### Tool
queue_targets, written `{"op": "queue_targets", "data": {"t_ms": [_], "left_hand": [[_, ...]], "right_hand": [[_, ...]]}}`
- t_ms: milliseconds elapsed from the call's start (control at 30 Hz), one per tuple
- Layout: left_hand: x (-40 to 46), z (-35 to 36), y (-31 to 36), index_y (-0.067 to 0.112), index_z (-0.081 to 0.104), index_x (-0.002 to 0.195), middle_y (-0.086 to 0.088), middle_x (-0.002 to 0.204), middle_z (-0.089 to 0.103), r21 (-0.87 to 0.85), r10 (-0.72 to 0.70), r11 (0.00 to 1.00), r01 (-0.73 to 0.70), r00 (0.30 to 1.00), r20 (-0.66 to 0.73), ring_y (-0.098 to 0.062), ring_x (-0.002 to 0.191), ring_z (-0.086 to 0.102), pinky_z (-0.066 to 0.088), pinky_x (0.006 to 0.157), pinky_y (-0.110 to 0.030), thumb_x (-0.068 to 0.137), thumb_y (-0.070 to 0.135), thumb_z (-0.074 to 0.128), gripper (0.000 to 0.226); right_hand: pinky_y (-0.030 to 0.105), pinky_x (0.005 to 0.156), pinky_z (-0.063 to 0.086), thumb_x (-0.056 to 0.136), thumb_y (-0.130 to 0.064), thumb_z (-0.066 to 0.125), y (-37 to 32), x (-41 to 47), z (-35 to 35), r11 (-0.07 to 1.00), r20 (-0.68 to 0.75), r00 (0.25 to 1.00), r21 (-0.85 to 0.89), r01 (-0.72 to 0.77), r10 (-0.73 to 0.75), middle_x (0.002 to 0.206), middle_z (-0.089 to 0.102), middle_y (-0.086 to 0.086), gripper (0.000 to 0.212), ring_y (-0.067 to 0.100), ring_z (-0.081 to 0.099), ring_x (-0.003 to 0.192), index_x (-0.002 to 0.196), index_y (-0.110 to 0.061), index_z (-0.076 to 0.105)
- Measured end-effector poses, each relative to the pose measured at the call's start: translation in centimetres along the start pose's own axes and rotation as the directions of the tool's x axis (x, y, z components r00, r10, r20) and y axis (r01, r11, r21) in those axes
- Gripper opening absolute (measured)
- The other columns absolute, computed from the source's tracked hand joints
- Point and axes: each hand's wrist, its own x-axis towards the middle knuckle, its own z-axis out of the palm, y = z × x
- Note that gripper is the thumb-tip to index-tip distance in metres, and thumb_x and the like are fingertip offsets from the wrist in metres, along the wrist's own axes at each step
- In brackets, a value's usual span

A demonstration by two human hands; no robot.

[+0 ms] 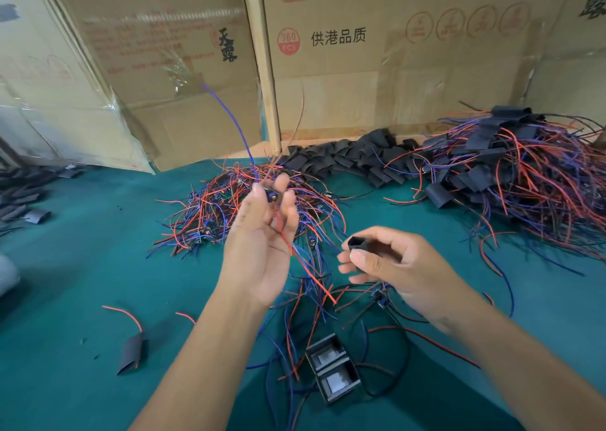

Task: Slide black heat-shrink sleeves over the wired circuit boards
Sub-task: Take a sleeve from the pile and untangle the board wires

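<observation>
Fingertips (282, 181) of left hand (262, 233) pinch small wired circuit board (271, 196), raised mid-table, red wire (305, 266) hanging, blue wire (229, 115) arcing up. Right hand (390, 263) pinches black heat-shrink sleeve (359, 244) by thumb and forefinger, open end facing left, apart from board. Unsleeved boards pile (229, 207) behind on green table (82, 250); loose sleeves (354, 160) along back edge; finished pile (511, 168) back-right corner.

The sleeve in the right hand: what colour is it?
Black. The sleeve, pinched open-ended by the right hand, shows best in the head view.
</observation>
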Motion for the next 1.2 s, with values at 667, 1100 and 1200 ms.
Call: {"op": "queue_targets", "data": {"t_ms": [667, 1100, 1200], "left_hand": [[-2.9, 1.7, -1.8, 0.009, 0.069, 0.091, -0.007, 0.069, 0.069, 0.746, -0.084, 0.621, -0.238, 0.927, 0.365, -0.014, 0.047, 0.049, 0.04, 0.048, -0.019, 0.094, 0.026, 0.059, 0.021], [-3.8, 1.9, -0.4, 0.034, 0.066, 0.092, 0.014, 0.068, 0.065, 0.914, 0.011, 0.024, -0.405, 0.915, 0.404, -0.001, 0.06, 0.057, 0.05, 0.063, -0.028, 0.075, 0.052, 0.064, 0.026], [-4.4, 2.8, -1.1, 0.03, 0.067, 0.096, 0.019, 0.08, 0.071, 0.887, 0.086, -0.056, -0.458, 0.883, 0.461, -0.003, 0.075, 0.067, 0.054, 0.071, -0.034, 0.084, 0.049, 0.061, 0.023]], "right_hand": [[0.053, 0.099, 0.048, 0.077, -0.036, 0.079, -3.2, -0.2, -0.4, 0.888, -0.061, 0.964, 0.378, 0.264, -0.26, 0.126, 0.059, 0.026, 0.039, 0.038, 0.057, 0.12, 0.106, -0.012, 0.071], [0.044, 0.094, 0.052, 0.087, -0.022, 0.064, -3.1, 0.0, 0.5, 0.926, -0.202, 0.936, 0.192, 0.326, -0.288, 0.104, 0.069, 0.017, 0.02, 0.036, 0.063, 0.105, 0.099, -0.006, 0.068], [0.027, 0.088, 0.052, 0.087, -0.018, 0.064, -2.8, -0.2, 1.4, 0.94, -0.196, 0.935, 0.112, 0.322, -0.297, 0.1, 0.071, 0.009, 0.017, 0.019, 0.064, 0.094, 0.1, -0.008, 0.067]]}}
